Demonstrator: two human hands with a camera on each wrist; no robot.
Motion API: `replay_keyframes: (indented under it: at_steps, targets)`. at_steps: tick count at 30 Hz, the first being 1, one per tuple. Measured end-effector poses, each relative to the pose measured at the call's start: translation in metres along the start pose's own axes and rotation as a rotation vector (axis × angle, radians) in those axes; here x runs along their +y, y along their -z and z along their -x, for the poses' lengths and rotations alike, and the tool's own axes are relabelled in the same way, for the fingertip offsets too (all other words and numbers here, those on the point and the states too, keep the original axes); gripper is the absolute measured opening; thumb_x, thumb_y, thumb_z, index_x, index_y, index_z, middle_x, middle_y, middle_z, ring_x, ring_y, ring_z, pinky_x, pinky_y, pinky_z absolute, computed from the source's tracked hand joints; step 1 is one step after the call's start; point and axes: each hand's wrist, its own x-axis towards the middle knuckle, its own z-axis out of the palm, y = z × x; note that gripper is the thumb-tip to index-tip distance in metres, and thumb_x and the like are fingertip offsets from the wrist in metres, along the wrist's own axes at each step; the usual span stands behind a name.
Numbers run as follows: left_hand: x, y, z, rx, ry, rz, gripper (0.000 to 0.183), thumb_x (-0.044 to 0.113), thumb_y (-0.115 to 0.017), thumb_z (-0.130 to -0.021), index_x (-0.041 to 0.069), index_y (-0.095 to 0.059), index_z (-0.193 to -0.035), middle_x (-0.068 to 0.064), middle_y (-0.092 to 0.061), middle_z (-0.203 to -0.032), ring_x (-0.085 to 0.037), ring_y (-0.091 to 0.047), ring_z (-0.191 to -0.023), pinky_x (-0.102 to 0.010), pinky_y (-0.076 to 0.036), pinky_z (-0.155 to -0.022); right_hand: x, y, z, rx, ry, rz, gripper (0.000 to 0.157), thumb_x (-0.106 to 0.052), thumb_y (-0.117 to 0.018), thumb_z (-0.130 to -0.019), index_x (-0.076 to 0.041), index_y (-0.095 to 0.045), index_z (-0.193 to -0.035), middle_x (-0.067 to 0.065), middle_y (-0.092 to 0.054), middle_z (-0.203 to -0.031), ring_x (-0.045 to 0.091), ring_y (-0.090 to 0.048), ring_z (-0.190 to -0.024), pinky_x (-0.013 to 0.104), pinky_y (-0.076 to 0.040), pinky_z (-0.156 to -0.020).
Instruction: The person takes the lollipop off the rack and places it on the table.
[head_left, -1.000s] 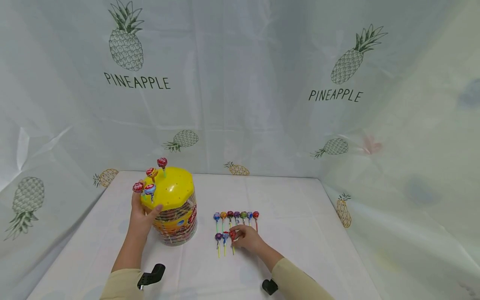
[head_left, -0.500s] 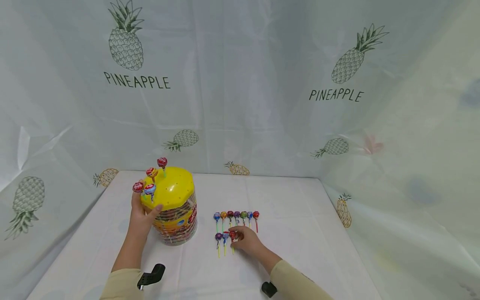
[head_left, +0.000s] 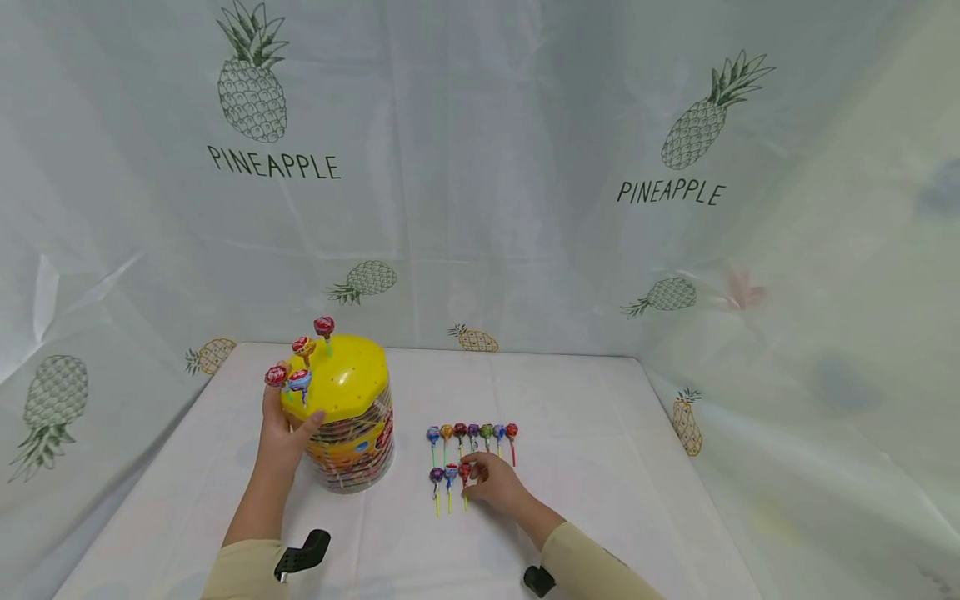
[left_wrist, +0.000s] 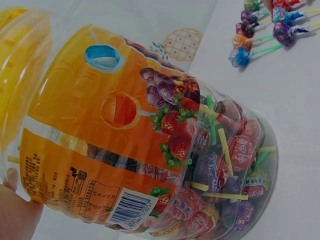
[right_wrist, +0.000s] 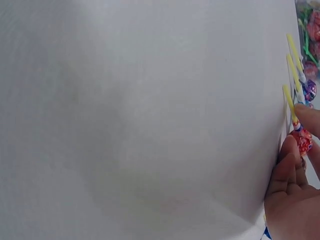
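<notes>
A clear jar [head_left: 352, 454] of wrapped lollipops stands at the left of the table under a yellow lid [head_left: 356, 375]. Several lollipops [head_left: 303, 346] stick up from the lid's left side. My left hand [head_left: 283, 437] grips the jar near its top, thumb at the front of the lid's rim; its other fingers are mostly hidden. With thumb and fingers my right hand [head_left: 498, 485] pinches a red lollipop [right_wrist: 303, 142] with a yellow stick, at the right end of the front row. A purple lollipop [head_left: 437, 475] and a blue one [head_left: 451, 472] lie beside it.
Behind the front row lies a second row of several lollipops [head_left: 473, 431], heads pointing away. A white cloth covers the table [head_left: 585, 417]. A pineapple-print curtain [head_left: 480, 208] hangs behind and along the sides. Black wrist mounts [head_left: 303, 552] show at both sleeves.
My right hand has shifted very slightly at the red lollipop. The left hand and the jar stay where they were.
</notes>
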Motion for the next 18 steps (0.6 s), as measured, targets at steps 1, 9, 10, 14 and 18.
replay_keyframes:
  at_steps: [1,9,10,14,18]
  targets:
    - [0.000,0.000,0.000,-0.002,-0.001,-0.001,0.088,0.025,-0.067,-0.094,0.040,-0.003,-0.153,-0.005,-0.017,-0.156,-0.022,-0.008,-0.148,-0.052,-0.009,-0.117,-0.001,0.000,0.000,0.000,-0.001,-0.002,0.046,-0.005,-0.084,-0.074,-0.006,-0.066,-0.117,0.000,-0.056,-0.082,0.012,-0.046,-0.068,0.023,-0.040,-0.056]
    - [0.001,0.000,0.000,-0.007,-0.003,-0.002,0.089,0.024,-0.066,-0.094,0.039,-0.002,-0.154,-0.004,-0.016,-0.157,-0.023,-0.007,-0.148,-0.052,-0.009,-0.117,-0.002,0.000,0.001,0.000,-0.013,-0.015,0.049,-0.003,-0.083,-0.075,-0.005,-0.064,-0.121,0.001,-0.056,-0.083,0.015,-0.046,-0.069,0.025,-0.039,-0.055]
    - [0.001,0.000,0.000,-0.005,-0.002,-0.003,0.089,0.025,-0.066,-0.094,0.039,-0.002,-0.154,-0.004,-0.016,-0.157,-0.023,-0.006,-0.148,-0.052,-0.008,-0.117,-0.002,0.000,0.001,-0.002,-0.013,-0.019,0.050,-0.003,-0.083,-0.075,-0.005,-0.064,-0.122,0.001,-0.057,-0.083,0.015,-0.047,-0.069,0.025,-0.040,-0.055]
    - [0.000,0.000,0.001,-0.008,-0.001,0.001,0.088,0.026,-0.066,-0.094,0.041,-0.002,-0.154,-0.006,-0.015,-0.157,-0.025,-0.005,-0.148,-0.055,-0.007,-0.116,-0.005,0.007,-0.001,0.010,-0.027,-0.018,0.052,-0.003,-0.081,-0.077,-0.006,-0.062,-0.125,0.003,-0.058,-0.085,0.016,-0.050,-0.071,0.027,-0.043,-0.057]
    - [0.000,0.000,0.001,-0.009,0.001,0.001,0.087,0.027,-0.065,-0.094,0.041,-0.003,-0.153,-0.006,-0.015,-0.158,-0.026,-0.005,-0.148,-0.056,-0.007,-0.116,-0.024,0.022,-0.008,0.059,-0.025,-0.038,0.052,-0.004,-0.079,-0.080,-0.005,-0.061,-0.128,0.007,-0.059,-0.092,0.016,-0.050,-0.074,0.026,-0.043,-0.057]
